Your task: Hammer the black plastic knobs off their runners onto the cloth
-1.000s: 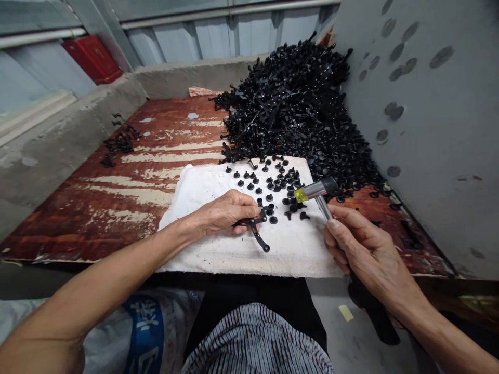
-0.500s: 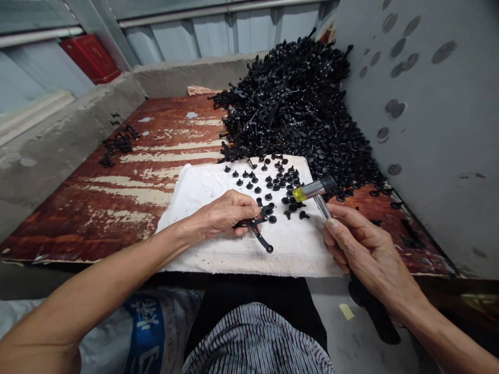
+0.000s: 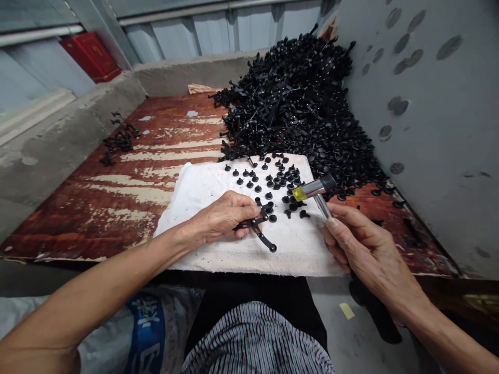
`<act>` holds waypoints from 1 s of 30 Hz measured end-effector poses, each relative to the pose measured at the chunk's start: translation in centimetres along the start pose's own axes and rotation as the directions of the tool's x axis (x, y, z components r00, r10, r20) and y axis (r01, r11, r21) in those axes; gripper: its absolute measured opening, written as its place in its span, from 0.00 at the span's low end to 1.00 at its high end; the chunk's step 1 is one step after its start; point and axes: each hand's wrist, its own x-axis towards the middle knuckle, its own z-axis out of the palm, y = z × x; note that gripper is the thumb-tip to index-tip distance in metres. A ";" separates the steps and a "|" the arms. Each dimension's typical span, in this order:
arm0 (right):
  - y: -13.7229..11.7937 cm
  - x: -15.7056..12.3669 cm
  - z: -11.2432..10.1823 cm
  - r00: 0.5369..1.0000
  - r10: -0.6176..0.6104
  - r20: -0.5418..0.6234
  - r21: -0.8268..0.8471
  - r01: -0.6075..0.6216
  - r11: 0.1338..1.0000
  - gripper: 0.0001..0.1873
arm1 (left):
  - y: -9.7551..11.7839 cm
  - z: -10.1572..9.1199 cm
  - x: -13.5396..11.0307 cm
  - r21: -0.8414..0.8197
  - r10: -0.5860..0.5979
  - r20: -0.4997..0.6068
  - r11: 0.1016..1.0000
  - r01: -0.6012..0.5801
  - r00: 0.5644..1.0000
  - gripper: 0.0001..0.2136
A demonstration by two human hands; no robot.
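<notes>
Over the white cloth, my left hand is closed on a black jointed bracket with curved arms and ringed ends. Part of the bracket is hidden by the fingers. On the right, my right hand grips a mallet by its shaft. Its head is silver, with a yellow face on the left and a black one on the right, raised above the cloth. Small black round pieces with stems are scattered on the cloth beyond the bracket, most of them standing stem up.
A big heap of black parts fills the back right of the worn red-brown table. Several black assembled pieces lie at the left. A grey panel rises along the right side. A red box sits on the back-left ledge.
The curved arm of the bracket in my left hand has swung slightly to the right. My right hand and the mallet stay almost still.
</notes>
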 end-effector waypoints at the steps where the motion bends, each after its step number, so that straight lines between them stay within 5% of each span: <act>1: 0.0 0.0 0.0 1.000 0.000 -0.001 -0.002 0.000 1.000 0.17 | 0.1 0.1 -0.1 0.001 -0.002 -0.003 1.000 0.002 1.000 0.13; 20: 0.1 0.2 0.0 0.999 -0.032 -0.003 -0.032 0.032 0.999 0.17 | 0.5 0.8 -0.2 -0.077 -0.047 -0.036 0.996 0.044 0.998 0.14; 30: 0.4 0.2 -0.2 0.995 -0.088 0.048 -0.133 0.093 0.987 0.15 | 0.3 0.6 0.0 0.041 0.023 -0.049 0.999 -0.021 0.999 0.13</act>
